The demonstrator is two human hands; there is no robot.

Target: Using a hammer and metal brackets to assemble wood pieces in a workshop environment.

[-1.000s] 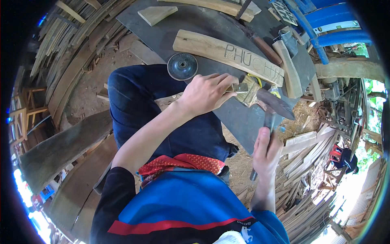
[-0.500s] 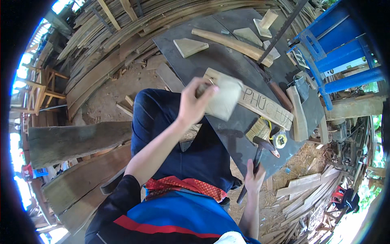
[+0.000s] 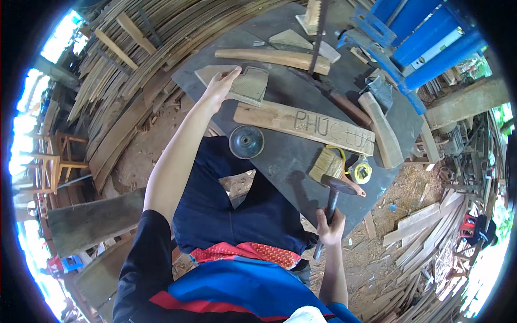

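My left hand (image 3: 222, 89) is closed on the left edge of a squarish pale wooden block (image 3: 253, 86) by the table's left side. My right hand (image 3: 330, 229) grips the handle of a hammer (image 3: 333, 202) near the front edge, and its head hangs over a wide brush (image 3: 327, 164). Between the hands lies a long wooden board (image 3: 264, 117) with letters marked across its right part. A dark round disc (image 3: 246, 142) with a hole in its middle sits at the table's near edge, below the board's left end.
Beside the brush rests a yellow tape measure (image 3: 362, 172). A curved wooden piece (image 3: 269, 57) and a hand saw (image 3: 344, 102) lie farther back on the dark table (image 3: 280, 156). At the right stand blue metal parts (image 3: 420, 59). Planks (image 3: 124, 97) are stacked at the left.
My left hand has carried the wooden block left and away from the board, whose left end now shows. The round disc has come into sight. My right hand still holds the hammer.
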